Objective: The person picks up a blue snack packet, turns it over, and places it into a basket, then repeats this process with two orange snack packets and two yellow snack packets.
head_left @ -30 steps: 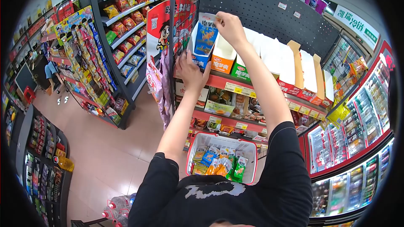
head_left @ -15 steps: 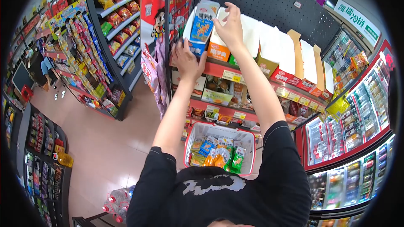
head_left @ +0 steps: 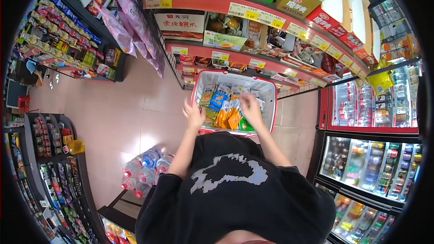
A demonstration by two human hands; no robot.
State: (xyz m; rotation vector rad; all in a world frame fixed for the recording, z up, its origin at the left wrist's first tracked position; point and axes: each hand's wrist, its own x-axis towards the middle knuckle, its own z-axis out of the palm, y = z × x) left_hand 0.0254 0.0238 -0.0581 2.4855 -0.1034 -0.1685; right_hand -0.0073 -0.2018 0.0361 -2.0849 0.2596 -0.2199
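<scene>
- Wears a loose black top (head_left: 235, 212), plain at the shoulders and creased in soft folds.
- Carries a pale grey-white print (head_left: 226, 176) on the chest: an irregular, splash-like shape with ragged edges.
- Has wide black sleeves (head_left: 156, 201) that end about the elbow.
- Shows bare forearms below the sleeves.
- Shows the left hand (head_left: 194, 115) and the right hand (head_left: 250, 107) uncovered, both blurred, so finer detail cannot be made out.
</scene>
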